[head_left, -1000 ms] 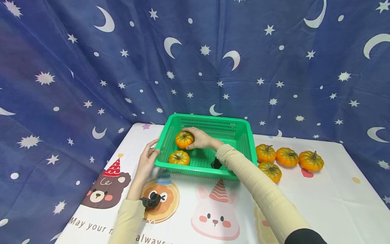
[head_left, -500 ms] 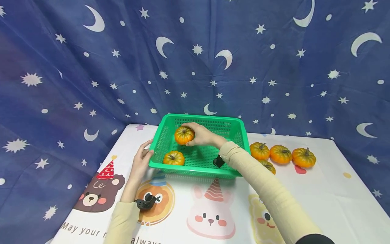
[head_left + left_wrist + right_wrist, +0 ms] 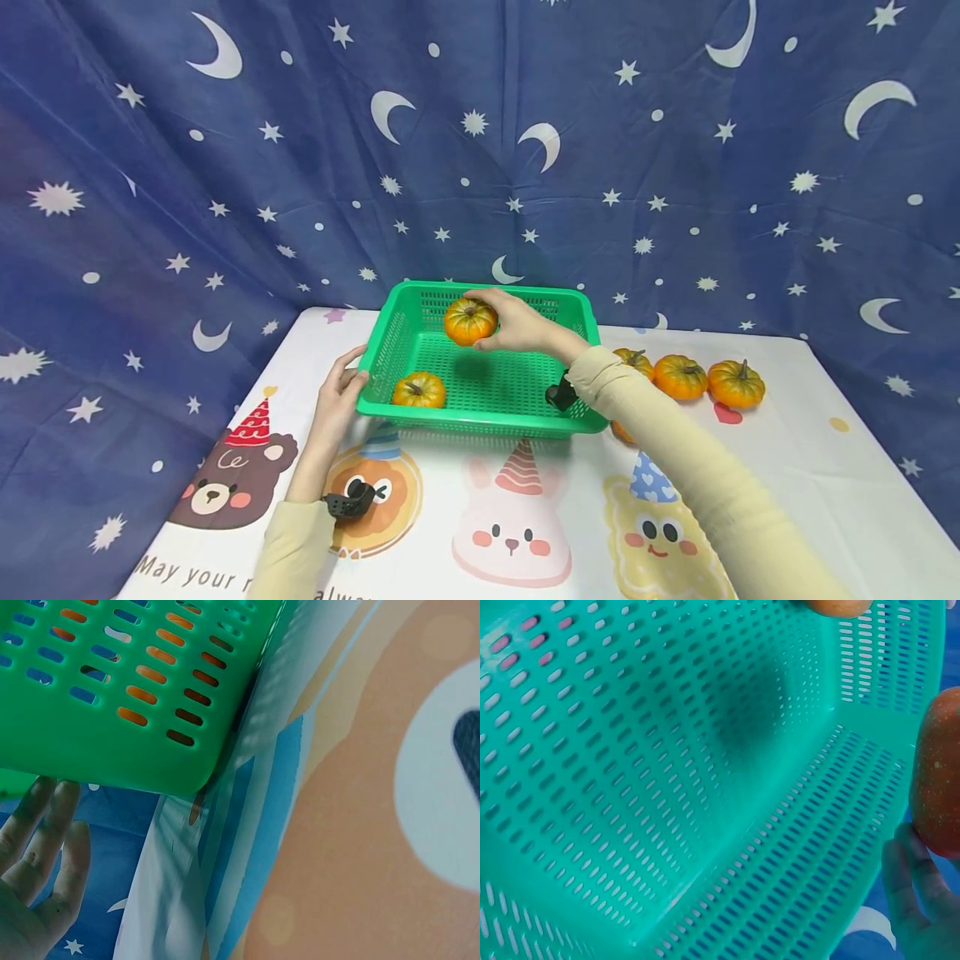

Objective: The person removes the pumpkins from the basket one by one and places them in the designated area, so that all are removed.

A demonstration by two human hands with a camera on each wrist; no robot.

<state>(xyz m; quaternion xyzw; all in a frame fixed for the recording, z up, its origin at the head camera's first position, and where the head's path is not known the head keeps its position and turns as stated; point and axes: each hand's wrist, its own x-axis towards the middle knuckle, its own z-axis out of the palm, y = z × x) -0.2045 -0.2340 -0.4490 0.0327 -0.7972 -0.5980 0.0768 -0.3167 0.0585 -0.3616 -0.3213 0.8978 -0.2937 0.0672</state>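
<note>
My right hand (image 3: pixel 516 323) grips a small orange pumpkin (image 3: pixel 470 322) above the floor of the green plastic basket (image 3: pixel 480 421). In the right wrist view, the pumpkin (image 3: pixel 939 776) shows at the right edge with fingertips against it. A second pumpkin (image 3: pixel 419 390) sits in the basket's near left corner. My left hand (image 3: pixel 336 400) is at the basket's left rim, its fingers extended along the outside. The left wrist view has those fingertips (image 3: pixel 66 796) right at the basket's edge (image 3: pixel 112 761).
Several more pumpkins (image 3: pixel 680 377) lie on the table to the right of the basket, one partly hidden by the right sleeve. A white cloth (image 3: pixel 795 467) with cartoon prints covers the table. A blue curtain (image 3: pixel 450 150) with moons and stars hangs behind.
My right hand has lifted the pumpkin and carried it to the right, away from the one in the near left corner. My left hand stays at the rim. The head view has shifted slightly.
</note>
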